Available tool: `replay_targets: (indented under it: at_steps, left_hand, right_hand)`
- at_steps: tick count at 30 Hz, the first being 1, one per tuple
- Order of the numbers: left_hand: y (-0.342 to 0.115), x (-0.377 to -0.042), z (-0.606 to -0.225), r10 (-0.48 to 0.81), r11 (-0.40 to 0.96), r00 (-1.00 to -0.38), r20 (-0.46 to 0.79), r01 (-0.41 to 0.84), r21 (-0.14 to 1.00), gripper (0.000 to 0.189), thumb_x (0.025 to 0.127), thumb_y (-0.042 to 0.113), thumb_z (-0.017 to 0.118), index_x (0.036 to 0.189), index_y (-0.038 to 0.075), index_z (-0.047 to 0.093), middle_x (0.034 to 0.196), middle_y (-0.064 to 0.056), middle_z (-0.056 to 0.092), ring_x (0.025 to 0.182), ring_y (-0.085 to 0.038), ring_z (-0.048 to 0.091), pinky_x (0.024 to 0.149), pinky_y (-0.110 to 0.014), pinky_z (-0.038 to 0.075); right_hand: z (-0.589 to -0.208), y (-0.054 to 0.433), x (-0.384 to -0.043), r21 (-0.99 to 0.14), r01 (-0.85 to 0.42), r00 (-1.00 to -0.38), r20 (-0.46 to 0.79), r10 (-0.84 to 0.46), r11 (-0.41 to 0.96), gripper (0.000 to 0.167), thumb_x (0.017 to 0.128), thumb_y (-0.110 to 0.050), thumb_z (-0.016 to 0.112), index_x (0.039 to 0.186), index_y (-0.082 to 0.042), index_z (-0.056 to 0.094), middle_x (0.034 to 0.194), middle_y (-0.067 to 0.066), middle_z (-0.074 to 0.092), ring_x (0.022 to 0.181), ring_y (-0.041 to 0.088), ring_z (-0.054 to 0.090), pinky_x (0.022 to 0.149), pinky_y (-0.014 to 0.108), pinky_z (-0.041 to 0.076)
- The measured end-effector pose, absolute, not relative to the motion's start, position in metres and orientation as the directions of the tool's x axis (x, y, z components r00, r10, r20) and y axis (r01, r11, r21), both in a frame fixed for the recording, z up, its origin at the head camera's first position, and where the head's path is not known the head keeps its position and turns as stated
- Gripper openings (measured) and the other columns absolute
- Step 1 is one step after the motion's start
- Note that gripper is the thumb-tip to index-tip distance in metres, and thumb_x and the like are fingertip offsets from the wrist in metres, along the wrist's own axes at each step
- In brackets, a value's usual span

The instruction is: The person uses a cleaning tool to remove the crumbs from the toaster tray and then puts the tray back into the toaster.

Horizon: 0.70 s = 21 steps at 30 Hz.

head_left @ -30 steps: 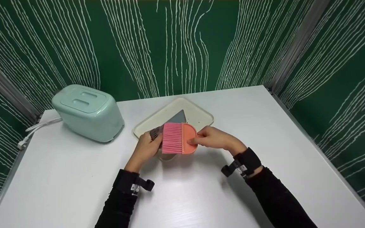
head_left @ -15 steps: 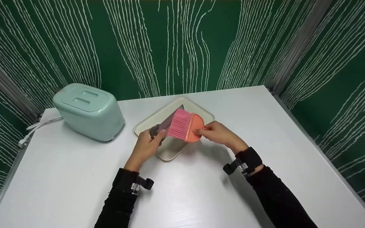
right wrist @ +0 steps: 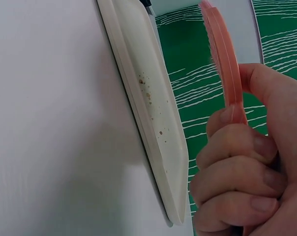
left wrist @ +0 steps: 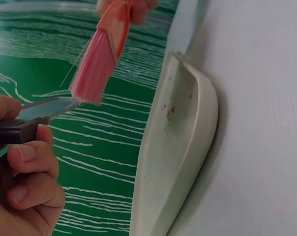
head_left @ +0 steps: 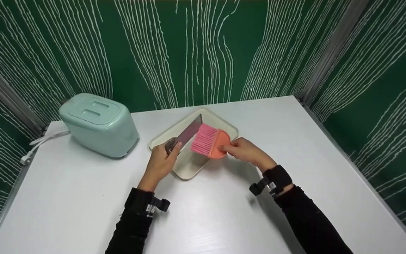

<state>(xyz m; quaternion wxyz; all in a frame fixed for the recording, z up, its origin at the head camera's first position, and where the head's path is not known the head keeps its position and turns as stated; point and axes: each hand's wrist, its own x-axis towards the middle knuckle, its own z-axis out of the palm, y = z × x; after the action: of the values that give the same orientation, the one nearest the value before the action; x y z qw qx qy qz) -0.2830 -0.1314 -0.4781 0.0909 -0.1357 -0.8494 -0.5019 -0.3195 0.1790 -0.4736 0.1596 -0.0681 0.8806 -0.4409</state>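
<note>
My left hand (head_left: 159,160) grips the dark handle of a flat grey-bladed tool (head_left: 190,129), its blade tilted up over the far side of the cream tray (head_left: 184,176). Between thumb and fingers, my right hand (head_left: 246,151) holds a small brush (head_left: 210,141) with pink bristles and an orange head. The bristles point left toward the blade; in the left wrist view their tips (left wrist: 87,96) overlap the blade's end. Brown crumbs (right wrist: 148,93) lie scattered on the tray floor beneath. In the right wrist view, curled fingers cover the brush's handle.
A mint-green toaster (head_left: 99,127) with a lid on top stands at the back left of the white table (head_left: 203,218). Its white cord (head_left: 49,137) runs over the left edge. Green walls with white lines rise behind and to the sides.
The brush has moved up and to the right off the front of the blade and tilted. The grey blade has turned more edge-on, uncovering more of the tray.
</note>
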Motion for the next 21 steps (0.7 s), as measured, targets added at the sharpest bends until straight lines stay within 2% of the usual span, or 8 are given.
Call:
replay_targets:
  at_steps: [6,15,19,21]
  left_hand:
    - [-0.131,-0.284,-0.479,0.158,0.483,-0.932,0.327,0.362,0.797,0.031,0.111,0.028,0.059,0.090,0.008,0.065,0.077,0.001,0.053,0.074,-0.016,0.051,0.069,-0.031,0.043]
    - [-0.133,-0.284,-0.480,0.143,0.498,-0.925,0.353,0.376,0.782,0.033,0.111,0.029,0.061,0.086,0.007,0.064,0.074,-0.001,0.055,0.071,-0.016,0.051,0.067,-0.033,0.044]
    - [-0.133,-0.284,-0.479,0.130,0.509,-0.930,0.342,0.359,0.782,0.034,0.111,0.031,0.060,0.086,0.007,0.063,0.073,0.001,0.049,0.072,-0.018,0.051,0.068,-0.034,0.044]
    - [-0.133,-0.284,-0.480,0.126,0.517,-0.933,0.338,0.353,0.780,0.034,0.111,0.032,0.060,0.090,0.006,0.066,0.076,-0.002,0.052,0.076,-0.020,0.054,0.071,-0.038,0.047]
  right_hand:
    - [-0.474,0.179,-0.318,-0.794,0.042,-0.939,-0.239,-0.248,0.607,0.050,0.095,-0.048,0.070,0.061,-0.023,0.045,0.057,-0.012,0.034,0.057,0.008,0.031,0.054,0.026,0.022]
    - [-0.470,0.185,-0.310,-0.763,0.019,-0.945,-0.224,-0.237,0.646,0.048,0.095,-0.048,0.071,0.062,-0.023,0.047,0.058,-0.011,0.036,0.058,0.009,0.035,0.055,0.026,0.026]
    - [-0.466,0.182,-0.300,-0.744,0.003,-0.937,-0.235,-0.259,0.668,0.044,0.095,-0.049,0.071,0.066,-0.019,0.056,0.059,-0.011,0.034,0.059,0.010,0.033,0.057,0.027,0.025]
    - [-0.464,0.179,-0.294,-0.734,-0.015,-0.928,-0.242,-0.282,0.679,0.043,0.095,-0.049,0.071,0.070,-0.015,0.064,0.060,-0.010,0.033,0.061,0.010,0.033,0.058,0.028,0.025]
